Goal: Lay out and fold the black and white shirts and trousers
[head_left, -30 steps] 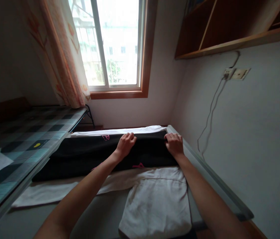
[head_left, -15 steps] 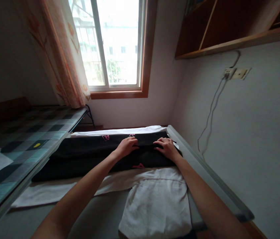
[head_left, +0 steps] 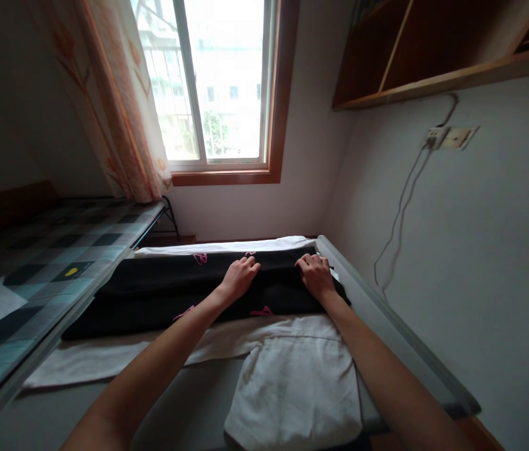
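Observation:
Black trousers (head_left: 151, 275) with small pink prints lie lengthwise across the board in front of me. Their fabric is spread left to right over a white garment (head_left: 299, 388), whose long sleeve-like strip runs to the left. My left hand (head_left: 243, 275) is closed on the upper middle of the black cloth, with the fingers curled down. Near the right end of the trousers, my right hand (head_left: 315, 274) is closed on the same cloth, its fingertips partly hidden.
The grey padded board (head_left: 414, 357) runs along the white wall. On the left stands a bed with a checked cover (head_left: 99, 241). A window (head_left: 226, 81), a curtain (head_left: 118, 125), a wall shelf (head_left: 414, 81) and a socket with a hanging cable (head_left: 436, 136) surround the area.
My right hand has shifted slightly to the right along the black cloth, with its fingers more curled. My left hand stays nearly in place. Another pink print now shows beside my left forearm.

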The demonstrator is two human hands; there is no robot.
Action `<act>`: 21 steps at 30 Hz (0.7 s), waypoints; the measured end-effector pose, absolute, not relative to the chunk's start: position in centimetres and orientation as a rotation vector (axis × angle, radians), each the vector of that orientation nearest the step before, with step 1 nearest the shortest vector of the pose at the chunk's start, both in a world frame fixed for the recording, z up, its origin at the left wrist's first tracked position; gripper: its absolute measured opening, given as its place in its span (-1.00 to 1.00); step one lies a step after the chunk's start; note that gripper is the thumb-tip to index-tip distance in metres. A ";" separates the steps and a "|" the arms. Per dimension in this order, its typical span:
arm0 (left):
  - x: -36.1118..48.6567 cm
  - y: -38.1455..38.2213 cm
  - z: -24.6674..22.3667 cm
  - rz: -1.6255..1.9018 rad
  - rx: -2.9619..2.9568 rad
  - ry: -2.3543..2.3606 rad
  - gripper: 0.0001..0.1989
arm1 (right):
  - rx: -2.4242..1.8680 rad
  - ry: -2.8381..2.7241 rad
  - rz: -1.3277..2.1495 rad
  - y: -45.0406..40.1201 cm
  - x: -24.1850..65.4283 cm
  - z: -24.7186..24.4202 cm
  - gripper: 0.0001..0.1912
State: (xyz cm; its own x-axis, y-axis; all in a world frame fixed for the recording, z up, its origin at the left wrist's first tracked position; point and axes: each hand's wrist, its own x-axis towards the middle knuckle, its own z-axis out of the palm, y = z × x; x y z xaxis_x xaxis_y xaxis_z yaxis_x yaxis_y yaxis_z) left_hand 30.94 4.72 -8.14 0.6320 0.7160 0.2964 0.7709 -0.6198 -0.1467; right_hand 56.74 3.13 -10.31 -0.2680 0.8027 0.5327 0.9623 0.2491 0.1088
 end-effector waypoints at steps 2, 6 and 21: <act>30.8 4.8 -8.4 -0.345 -2.562 -1.195 -0.79 | -1.671 -2.076 -0.540 3.4 57.7 -10.6 -0.81; 30.3 5.1 -9.2 -0.401 -2.492 -1.102 -0.81 | -1.714 -1.834 -0.361 4.0 60.3 -11.3 -0.88; 28.9 4.2 -10.7 -0.576 -2.451 -1.344 -0.80 | -1.580 -1.620 0.511 5.1 64.0 -11.5 -0.55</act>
